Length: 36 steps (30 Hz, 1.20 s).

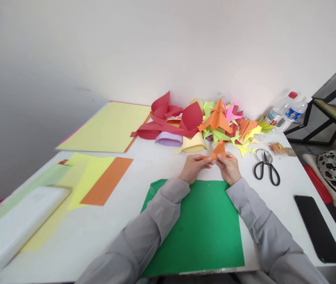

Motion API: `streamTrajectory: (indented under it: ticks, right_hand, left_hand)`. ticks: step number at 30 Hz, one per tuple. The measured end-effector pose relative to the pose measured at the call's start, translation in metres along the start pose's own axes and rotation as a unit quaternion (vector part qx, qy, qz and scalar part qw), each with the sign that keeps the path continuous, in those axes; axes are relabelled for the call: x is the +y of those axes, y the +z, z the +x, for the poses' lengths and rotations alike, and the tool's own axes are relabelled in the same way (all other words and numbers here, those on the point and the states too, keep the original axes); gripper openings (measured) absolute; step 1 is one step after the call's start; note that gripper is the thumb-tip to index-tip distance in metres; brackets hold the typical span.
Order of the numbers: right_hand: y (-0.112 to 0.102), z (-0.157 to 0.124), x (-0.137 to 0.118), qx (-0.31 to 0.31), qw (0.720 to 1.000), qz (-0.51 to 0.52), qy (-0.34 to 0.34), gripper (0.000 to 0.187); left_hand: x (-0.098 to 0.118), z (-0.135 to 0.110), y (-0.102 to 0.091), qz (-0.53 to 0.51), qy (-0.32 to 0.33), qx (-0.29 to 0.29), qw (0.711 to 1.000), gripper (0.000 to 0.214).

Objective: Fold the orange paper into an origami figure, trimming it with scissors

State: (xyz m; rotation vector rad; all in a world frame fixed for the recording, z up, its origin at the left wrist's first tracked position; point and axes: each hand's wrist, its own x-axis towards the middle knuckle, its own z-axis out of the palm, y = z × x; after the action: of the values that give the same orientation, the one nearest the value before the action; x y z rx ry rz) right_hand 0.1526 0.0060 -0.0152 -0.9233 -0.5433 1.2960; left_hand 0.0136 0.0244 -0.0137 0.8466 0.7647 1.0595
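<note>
Both hands pinch a small folded orange paper figure (218, 150) above the far edge of a green sheet (203, 228). My left hand (194, 167) is closed on its left side, thumb and fingers pressed together. On the other side my right hand (228, 167) grips it between thumb and fingers. The figure has a pointed top and flaps spreading sideways; its lower part is partly hidden by the fingers. Just behind it lies a pile of folded paper pieces, among them a larger orange folded figure (217, 117) and a yellow one (244, 149).
Black-handled scissors (265, 167) and a black phone (318, 228) lie to the right. Two plastic bottles (274, 116) lean at the back right. Red curled paper (168, 118) stands at the back. On the left are an orange strip (108, 181), yellow sheets (105, 126) and a white box-like object (22, 225).
</note>
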Motion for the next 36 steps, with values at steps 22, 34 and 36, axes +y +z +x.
streamTrajectory:
  ticks: [22,34,36]
  right_hand:
    - [-0.0006,0.0015,-0.0023,0.001,1.0,0.001,0.0,0.025]
    - [-0.0029,0.0038,-0.0007,0.009,1.0,-0.005,-0.002,0.027]
    - [-0.0018,0.003,-0.0006,-0.003,1.0,-0.017,-0.001,0.026]
  left_hand:
    - [0.0038,0.0018,-0.0052,-0.048,0.016,-0.004,0.999,0.021]
    - [0.0063,0.0034,-0.0052,-0.059,0.015,-0.005,0.998,0.034]
    - [0.007,0.0029,-0.004,-0.064,0.024,0.002,0.998,0.038]
